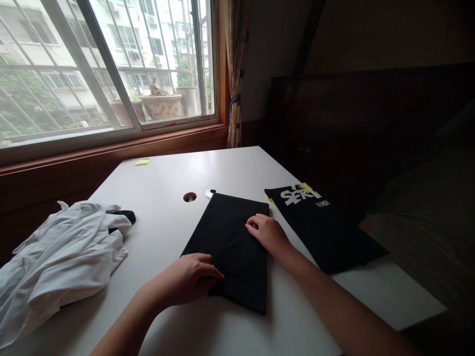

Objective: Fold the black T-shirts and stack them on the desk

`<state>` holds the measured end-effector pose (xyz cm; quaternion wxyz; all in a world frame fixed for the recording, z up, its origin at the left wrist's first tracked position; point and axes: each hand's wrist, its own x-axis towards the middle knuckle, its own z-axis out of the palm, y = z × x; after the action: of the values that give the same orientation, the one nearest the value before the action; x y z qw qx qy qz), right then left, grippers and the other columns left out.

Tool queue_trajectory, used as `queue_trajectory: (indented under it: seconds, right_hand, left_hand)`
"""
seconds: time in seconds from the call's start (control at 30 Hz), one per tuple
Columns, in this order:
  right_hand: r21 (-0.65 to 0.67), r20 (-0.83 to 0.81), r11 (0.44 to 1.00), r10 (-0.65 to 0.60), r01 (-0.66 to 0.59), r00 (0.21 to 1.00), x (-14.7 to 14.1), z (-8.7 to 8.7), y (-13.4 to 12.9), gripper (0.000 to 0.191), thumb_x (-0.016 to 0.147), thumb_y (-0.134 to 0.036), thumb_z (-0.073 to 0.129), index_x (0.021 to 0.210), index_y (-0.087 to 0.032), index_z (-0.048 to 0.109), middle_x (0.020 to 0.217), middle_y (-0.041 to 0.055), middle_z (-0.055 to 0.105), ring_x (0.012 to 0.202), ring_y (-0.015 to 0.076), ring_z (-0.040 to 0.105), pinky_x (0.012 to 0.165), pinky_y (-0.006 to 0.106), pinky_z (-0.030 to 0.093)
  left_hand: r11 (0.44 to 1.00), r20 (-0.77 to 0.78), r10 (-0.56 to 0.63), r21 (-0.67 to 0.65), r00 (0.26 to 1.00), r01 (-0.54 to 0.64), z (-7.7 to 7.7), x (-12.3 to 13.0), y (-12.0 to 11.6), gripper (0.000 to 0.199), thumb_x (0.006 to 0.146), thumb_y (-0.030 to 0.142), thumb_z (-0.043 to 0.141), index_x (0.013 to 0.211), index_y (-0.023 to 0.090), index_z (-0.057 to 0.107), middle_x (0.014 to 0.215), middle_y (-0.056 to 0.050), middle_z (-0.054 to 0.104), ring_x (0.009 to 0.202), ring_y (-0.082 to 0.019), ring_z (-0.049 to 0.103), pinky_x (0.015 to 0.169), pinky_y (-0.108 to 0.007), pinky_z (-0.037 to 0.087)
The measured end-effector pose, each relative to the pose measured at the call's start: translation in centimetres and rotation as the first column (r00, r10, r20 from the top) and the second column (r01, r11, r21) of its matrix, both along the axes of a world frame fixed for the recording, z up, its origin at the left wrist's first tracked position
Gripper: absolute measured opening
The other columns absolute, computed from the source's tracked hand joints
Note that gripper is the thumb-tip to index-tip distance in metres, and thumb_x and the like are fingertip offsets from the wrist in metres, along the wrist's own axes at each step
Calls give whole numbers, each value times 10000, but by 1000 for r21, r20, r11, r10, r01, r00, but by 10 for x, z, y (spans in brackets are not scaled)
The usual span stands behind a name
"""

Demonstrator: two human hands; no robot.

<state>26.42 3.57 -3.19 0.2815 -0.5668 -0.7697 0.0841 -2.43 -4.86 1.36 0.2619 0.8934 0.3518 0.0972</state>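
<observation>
A black garment (pixel 237 247), folded into a flat, slightly slanted rectangle, lies on the white table (pixel 163 193). At its near left corner is my left hand (pixel 195 277), fingers bent and closed on the cloth, with the index fingertip pressing the top layer. My right hand (pixel 266 231) lies over the garment's right edge, its fingers drawn together against the fabric. Whether it pinches a fold is hard to see. Just to the right lies a second folded black garment (pixel 319 232) with white lettering and yellow patches.
A loose heap of white cloth (pixel 74 262) with a dark piece (pixel 128 215) covers the table's left side. Beyond the garment are a round cable hole (pixel 189 197) and a silver ring (pixel 212 193). A yellow note (pixel 142 161) lies near the window (pixel 111 64).
</observation>
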Motion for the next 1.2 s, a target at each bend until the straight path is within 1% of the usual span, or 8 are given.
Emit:
queue_trajectory:
  seconds: [0.2,0.3,0.43,0.67,0.83,0.97,1.07,1.2]
  right_hand:
    - [61,-113,995,-72,79,991,5,-1,1,95,882,-218,609,819,-227,679,742,1,643,669,171,609,623,289,435]
    - [59,-155,998,-26,36,988,7,-1,-1,87,889,-227,614,848,-232,690,760,1,649,689,173,617,643,288,453]
    - [-3,-121,998,62,-63,991,6,0,-3,85,881,-246,655,836,-253,727,842,4,666,736,168,639,669,283,467]
    - [-29,-42,996,88,-89,995,4,1,0,114,909,-280,650,853,-269,748,884,6,667,758,170,650,693,290,477]
    - [31,22,999,-18,17,1000,3,0,2,104,892,-227,635,821,-245,709,881,17,663,730,169,638,644,284,452]
    - [95,-50,991,-87,91,995,10,0,2,89,883,-204,618,831,-232,684,824,18,647,699,174,617,667,297,467]
    - [124,-122,991,-27,42,992,13,3,-1,100,907,-229,595,869,-236,687,821,27,654,730,187,624,708,314,491]
    - [127,-224,980,178,-152,958,8,10,-8,170,955,-257,534,990,-247,700,952,47,693,907,209,665,834,334,522]
  left_hand:
    - [1000,11,-6,0,1000,6,-1,0,0,391,879,83,580,1134,327,748,912,-11,666,816,-155,655,685,-235,476]
    - [1000,15,-8,8,1000,7,-1,0,0,378,885,93,581,1133,325,749,897,-14,659,805,-155,651,675,-236,472]
    - [1000,21,-10,8,1000,10,-1,0,1,376,887,90,572,1131,314,751,901,-20,662,796,-154,650,671,-235,472]
    - [1000,15,-15,14,1000,15,0,0,0,350,901,103,575,1124,309,750,888,-21,662,796,-155,647,659,-229,471]
    - [1000,20,-15,20,1000,15,-1,0,1,343,895,99,580,1114,300,752,885,-24,663,785,-153,647,644,-222,470]
    - [1000,19,-16,2,1000,16,0,1,0,359,894,94,575,1128,303,747,902,-24,667,789,-150,646,651,-220,475]
    - [1000,13,-17,-7,1000,17,2,1,0,343,895,112,589,1130,308,744,919,-25,668,809,-155,652,681,-227,489]
    - [1000,2,-19,-14,1000,19,4,0,1,296,878,224,681,1160,299,729,927,-32,662,816,-173,651,695,-246,499]
